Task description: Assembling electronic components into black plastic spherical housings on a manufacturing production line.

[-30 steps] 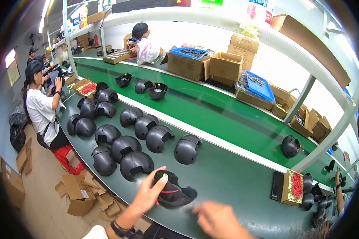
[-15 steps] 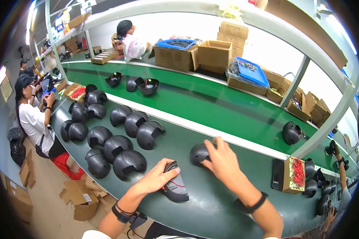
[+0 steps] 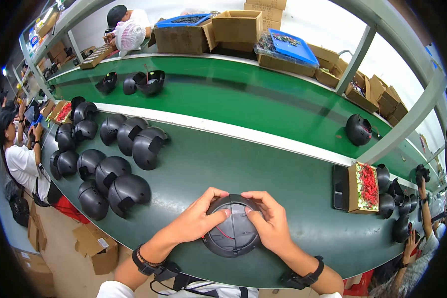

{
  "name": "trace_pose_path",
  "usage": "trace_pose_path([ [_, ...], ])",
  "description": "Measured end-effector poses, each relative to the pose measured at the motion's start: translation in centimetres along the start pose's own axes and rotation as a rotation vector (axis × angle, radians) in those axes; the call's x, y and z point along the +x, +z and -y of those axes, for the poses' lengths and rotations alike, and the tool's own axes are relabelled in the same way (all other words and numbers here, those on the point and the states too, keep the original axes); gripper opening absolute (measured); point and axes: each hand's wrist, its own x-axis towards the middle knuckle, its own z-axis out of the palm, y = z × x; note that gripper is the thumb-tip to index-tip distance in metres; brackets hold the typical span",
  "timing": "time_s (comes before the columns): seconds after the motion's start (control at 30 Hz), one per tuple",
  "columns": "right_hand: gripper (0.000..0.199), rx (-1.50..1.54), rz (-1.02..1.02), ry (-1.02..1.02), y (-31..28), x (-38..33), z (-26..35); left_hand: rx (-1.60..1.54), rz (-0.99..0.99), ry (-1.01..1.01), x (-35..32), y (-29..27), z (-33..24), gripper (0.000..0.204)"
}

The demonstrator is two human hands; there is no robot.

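Note:
Two black half-round plastic shells sit side by side in front of me, low over the dark green bench. My left hand (image 3: 194,219) grips the left shell (image 3: 216,245), with its thumb on the flat face and fingers round the far edge. A red wire (image 3: 225,233) lies on that face. My right hand (image 3: 272,224) holds the right shell (image 3: 246,239) the same way. The two shells meet along a straight seam, together making a round outline. Their undersides are hidden.
Several black shells (image 3: 129,192) stand in groups on the bench at left. At right are a black tray (image 3: 340,187) and a box of red parts (image 3: 366,187). Beyond a white rail runs a green conveyor (image 3: 223,89) with shells on it. Other people work at both sides.
My right hand has lifted the second shell off the bench and brought it against the left one. The left shell has turned face up. The view has shifted, too.

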Motion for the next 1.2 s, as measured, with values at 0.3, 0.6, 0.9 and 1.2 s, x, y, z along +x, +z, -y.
trace_pose_path([
  [0.3,0.037,0.128,-0.076,-0.072,1.5,-1.4,-1.3,-0.213,0.022,0.098,0.3,0.3,-0.5,0.044],
  [0.6,0.034,0.088,-0.167,-0.124,2.0,-1.4,-1.5,-0.264,0.022,0.101,0.4,0.7,-0.6,0.048],
  [0.9,0.034,0.113,-0.239,-0.088,2.9,-2.3,-1.2,-0.381,-0.036,0.131,0.5,0.6,0.7,0.039],
  [1.2,0.033,0.127,-0.186,-0.109,2.2,-1.8,-1.5,-0.29,-0.039,0.236,0.7,1.4,0.6,0.037],
])
